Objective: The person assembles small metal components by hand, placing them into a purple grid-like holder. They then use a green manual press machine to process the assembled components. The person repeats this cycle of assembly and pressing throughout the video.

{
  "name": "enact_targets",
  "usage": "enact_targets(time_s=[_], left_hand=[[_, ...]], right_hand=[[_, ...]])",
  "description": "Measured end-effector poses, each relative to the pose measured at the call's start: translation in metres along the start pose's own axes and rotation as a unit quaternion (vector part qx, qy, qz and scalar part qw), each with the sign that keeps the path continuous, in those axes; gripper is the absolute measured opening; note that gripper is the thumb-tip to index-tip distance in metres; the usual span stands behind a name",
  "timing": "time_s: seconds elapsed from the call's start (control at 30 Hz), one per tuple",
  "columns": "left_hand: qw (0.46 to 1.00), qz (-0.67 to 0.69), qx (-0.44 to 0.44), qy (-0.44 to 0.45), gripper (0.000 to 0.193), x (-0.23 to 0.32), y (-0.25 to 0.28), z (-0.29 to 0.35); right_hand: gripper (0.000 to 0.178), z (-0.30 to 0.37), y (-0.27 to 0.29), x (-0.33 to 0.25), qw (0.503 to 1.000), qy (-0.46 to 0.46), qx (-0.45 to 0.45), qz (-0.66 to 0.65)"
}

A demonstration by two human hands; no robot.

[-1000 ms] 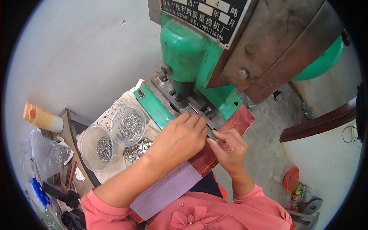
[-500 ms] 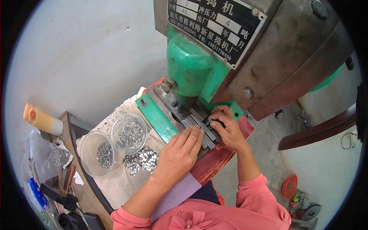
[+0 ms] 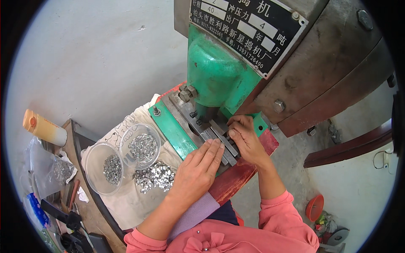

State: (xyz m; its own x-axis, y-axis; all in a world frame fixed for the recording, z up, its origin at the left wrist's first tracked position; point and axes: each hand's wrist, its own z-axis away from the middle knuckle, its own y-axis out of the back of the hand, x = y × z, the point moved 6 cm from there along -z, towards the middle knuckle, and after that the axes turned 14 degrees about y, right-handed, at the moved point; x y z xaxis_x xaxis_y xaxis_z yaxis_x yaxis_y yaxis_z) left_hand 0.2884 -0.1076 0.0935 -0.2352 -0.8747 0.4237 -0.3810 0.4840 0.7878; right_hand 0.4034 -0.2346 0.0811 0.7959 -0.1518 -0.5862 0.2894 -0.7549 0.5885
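Note:
A green and grey punch press (image 3: 219,71) stands in front of me on a red bench (image 3: 240,168). My left hand (image 3: 198,168) lies flat, fingers together, on the green bed plate (image 3: 168,126) beside the steel die bars (image 3: 219,141). My right hand (image 3: 244,137) is curled at the die under the ram, fingertips pinched at the bars; whether a small piece is between them is hidden. A loose heap of small shiny metal parts (image 3: 154,176) lies on a white cloth (image 3: 122,202) just left of my left hand.
Two clear round plastic tubs (image 3: 143,145) (image 3: 103,168) with metal parts sit on the cloth. At far left are an orange-capped bottle (image 3: 44,128), a plastic bag (image 3: 46,168) and tools. An orange bowl (image 3: 314,207) lies on the concrete floor at right.
Both hands moved forward from the bench's front edge to the die. The left hand opened flat on the bed plate; the right hand went under the ram. My view moved closer.

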Motion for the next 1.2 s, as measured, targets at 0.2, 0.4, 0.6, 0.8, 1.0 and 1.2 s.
enact_targets(time_s=[0.2, 0.4, 0.6, 0.8, 1.0, 1.2], left_hand=[[0.974, 0.199, 0.039, 0.104, 0.082, -0.017, -0.011, 0.016], [0.951, 0.236, 0.012, 0.197, 0.11, -0.025, -0.027, 0.013], [0.949, 0.218, 0.029, 0.226, 0.107, -0.03, -0.029, 0.009], [0.946, 0.194, 0.039, 0.255, 0.1, -0.039, -0.027, 0.01], [0.956, 0.173, 0.048, 0.231, 0.096, -0.042, -0.026, -0.01], [0.958, 0.125, 0.086, 0.242, 0.094, -0.07, -0.025, -0.032]], right_hand=[[0.022, 0.006, 0.002, -0.002, 0.998, -0.031, 0.033, 0.043], [0.058, 0.061, 0.103, -0.021, 0.852, 0.057, 0.43, 0.292], [0.059, 0.009, 0.241, -0.023, 0.841, 0.155, 0.502, 0.131], [0.052, -0.013, 0.264, -0.022, 0.83, 0.075, 0.464, 0.301], [0.049, -0.06, 0.358, -0.083, 0.894, 0.016, 0.346, 0.285], [0.046, -0.153, 0.301, -0.137, 0.941, 0.016, 0.139, 0.308]])
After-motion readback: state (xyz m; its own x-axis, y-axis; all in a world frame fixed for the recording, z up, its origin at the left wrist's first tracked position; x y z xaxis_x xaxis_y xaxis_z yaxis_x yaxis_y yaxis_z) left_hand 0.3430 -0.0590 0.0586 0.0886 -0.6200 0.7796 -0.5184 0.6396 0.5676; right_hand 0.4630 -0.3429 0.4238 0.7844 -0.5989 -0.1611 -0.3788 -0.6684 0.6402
